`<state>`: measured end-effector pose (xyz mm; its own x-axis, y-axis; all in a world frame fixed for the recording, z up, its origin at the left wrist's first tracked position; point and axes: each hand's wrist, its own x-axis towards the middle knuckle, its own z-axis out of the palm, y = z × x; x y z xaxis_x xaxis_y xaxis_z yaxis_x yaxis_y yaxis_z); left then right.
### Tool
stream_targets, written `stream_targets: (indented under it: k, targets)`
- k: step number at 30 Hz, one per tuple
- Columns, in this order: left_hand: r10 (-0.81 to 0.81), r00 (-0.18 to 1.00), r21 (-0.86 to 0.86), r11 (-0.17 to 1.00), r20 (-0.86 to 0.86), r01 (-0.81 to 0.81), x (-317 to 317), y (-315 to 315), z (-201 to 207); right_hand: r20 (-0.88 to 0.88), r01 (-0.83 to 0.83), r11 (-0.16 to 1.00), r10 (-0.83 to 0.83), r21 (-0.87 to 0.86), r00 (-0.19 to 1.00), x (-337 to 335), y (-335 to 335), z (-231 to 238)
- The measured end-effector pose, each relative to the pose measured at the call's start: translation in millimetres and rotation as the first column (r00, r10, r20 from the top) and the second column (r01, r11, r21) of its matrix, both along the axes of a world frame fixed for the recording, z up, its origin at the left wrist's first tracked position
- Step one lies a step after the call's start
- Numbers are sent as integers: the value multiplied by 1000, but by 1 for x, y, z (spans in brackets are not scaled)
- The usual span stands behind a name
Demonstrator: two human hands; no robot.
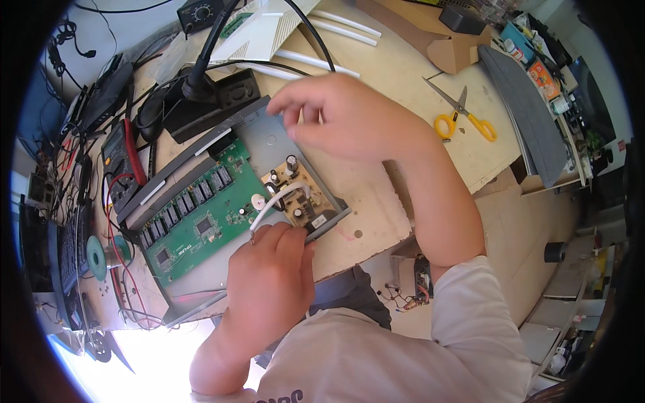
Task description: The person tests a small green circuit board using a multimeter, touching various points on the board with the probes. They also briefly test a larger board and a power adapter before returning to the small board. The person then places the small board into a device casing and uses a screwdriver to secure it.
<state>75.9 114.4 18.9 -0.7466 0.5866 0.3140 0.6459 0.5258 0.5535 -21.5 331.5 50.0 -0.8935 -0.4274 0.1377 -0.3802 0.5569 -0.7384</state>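
Note:
A grey metal case (271,140) lies with its top off on the bench in front of me. Inside sit a long green circuit board (208,235) with a row of black parts, and a smaller tan power board (302,205). A white cable (279,198) arches from the tan board to the fingers of my left hand (269,269). That hand is closed over the near side of the case; what its fingers pinch is hidden. My right hand (336,117) hovers at the far right corner of the case, fingers loosely bent and apart, nothing visible in them.
Yellow-handled scissors (463,119) lie at the right. A multimeter (121,158) with red trim and a teal wire spool (98,258) stand left of the case. Behind are a black stand (208,107), a white router-like device (259,40) and a cardboard box (430,43).

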Motion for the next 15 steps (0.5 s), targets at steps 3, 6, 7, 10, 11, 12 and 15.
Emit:
stream_targets:
  k: [3,6,7,10,11,12,15]
  targets:
    - [62,998,23,998,-4,-61,4,-6,-3,-72,131,947,-159,-294,985,-15,-6,-11]
    - [121,976,-123,982,-179,-144,21,-10,-5,-18,249,911,-270,-330,963,-22,6,-22]
    - [93,980,-176,976,-179,-125,31,-13,2,-68,280,908,-315,-310,947,-25,16,-25]
    - [115,932,67,993,-343,-98,69,-44,14,-47,304,848,-358,-435,933,-31,32,-29]
    - [185,899,180,976,-396,-122,82,-55,12,-61,319,841,-381,-437,922,-34,35,-32]
    - [244,862,295,948,-444,-117,92,-65,10,-94,261,831,-349,-490,932,-41,45,-37]
    - [426,766,405,883,-482,-237,111,-120,-1,-154,334,737,-507,-588,848,-43,67,-39]
